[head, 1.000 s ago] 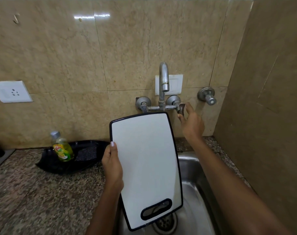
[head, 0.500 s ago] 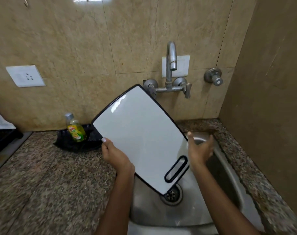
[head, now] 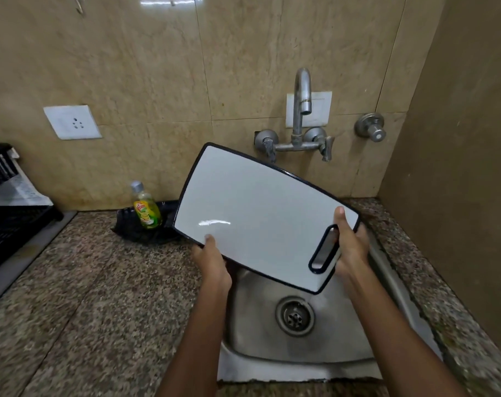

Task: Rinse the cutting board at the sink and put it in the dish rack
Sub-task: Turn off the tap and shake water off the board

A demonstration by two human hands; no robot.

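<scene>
A white cutting board (head: 260,213) with a black rim and a slot handle is held tilted above the steel sink (head: 272,339). My left hand (head: 212,262) grips its lower left edge, thumb on the white face. My right hand (head: 349,245) holds the handle end, thumb over the rim. The wall tap (head: 300,110) stands behind the board with no water running. The black dish rack (head: 6,202) sits on the counter at the far left, partly cut off by the frame edge.
A green dish soap bottle (head: 146,210) stands in a black tray (head: 134,227) against the wall, just left of the board. A second valve (head: 370,128) juts from the wall at right. A brown side wall (head: 458,167) closes the right side. Speckled granite counter (head: 86,296) lies between sink and rack.
My right hand left the tap handle, came down and took hold of the board's handle end. The board has swung from upright to nearly level and shifted left. The rack has come into view.
</scene>
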